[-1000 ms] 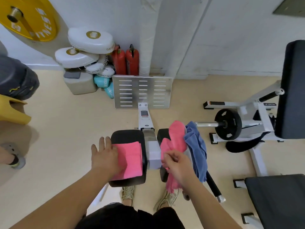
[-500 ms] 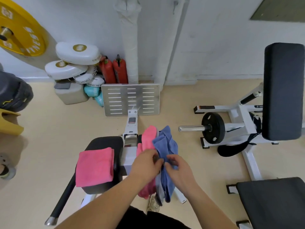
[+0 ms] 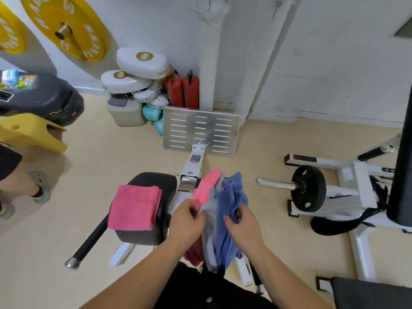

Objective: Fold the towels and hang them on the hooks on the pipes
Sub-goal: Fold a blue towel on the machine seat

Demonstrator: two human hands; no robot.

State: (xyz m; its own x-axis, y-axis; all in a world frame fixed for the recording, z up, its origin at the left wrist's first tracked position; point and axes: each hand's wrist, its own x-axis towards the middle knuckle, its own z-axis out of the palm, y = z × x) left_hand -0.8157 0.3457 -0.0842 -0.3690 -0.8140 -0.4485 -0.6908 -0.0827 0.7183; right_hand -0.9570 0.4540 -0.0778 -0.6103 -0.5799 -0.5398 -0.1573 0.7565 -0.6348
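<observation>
Far left, high on the wall: two yellow weight plates (image 3: 66, 32). Under them a black bag (image 3: 42, 97) and a yellow stool (image 3: 29, 132), with another person's leg and shoe (image 3: 40, 190) at the frame edge. Against the wall, a beige tub (image 3: 124, 114) with a grey block on top, contents hidden; white pads (image 3: 142, 63) stacked above and beside it. Next, two red fire extinguishers (image 3: 182, 90) just beside a wrapped pipe (image 3: 209, 52), and a slotted metal footplate (image 3: 200, 130) leaning in front of the pipe's foot. Nearer, a folded pink towel (image 3: 133, 210) lying flat on a black pad (image 3: 153, 181), its near edge overhanging the pad's front. Left hand (image 3: 187, 219) just right of that pad, thumb and fingers (image 3: 198, 216) pinching the edge of a grey towel (image 3: 209, 228). Behind it a loose pink towel (image 3: 207, 184), draped and hanging down. Right beside the grey one, touching, a blue towel (image 3: 231, 204), bunched and hanging toward the lap. Right hand (image 3: 243, 221) on the blue towel, fingers (image 3: 231, 219) curled into a fold of it. Further right, a bare steel bar carrying a black weight plate (image 3: 308, 191) on a white frame (image 3: 356, 181), its tip pointing at the towels but apart from them. Tall black cushion (image 3: 401, 163) at the right edge. Wide bare floor (image 3: 93, 170) left of the pad; only a narrow strip between towels and bar.
</observation>
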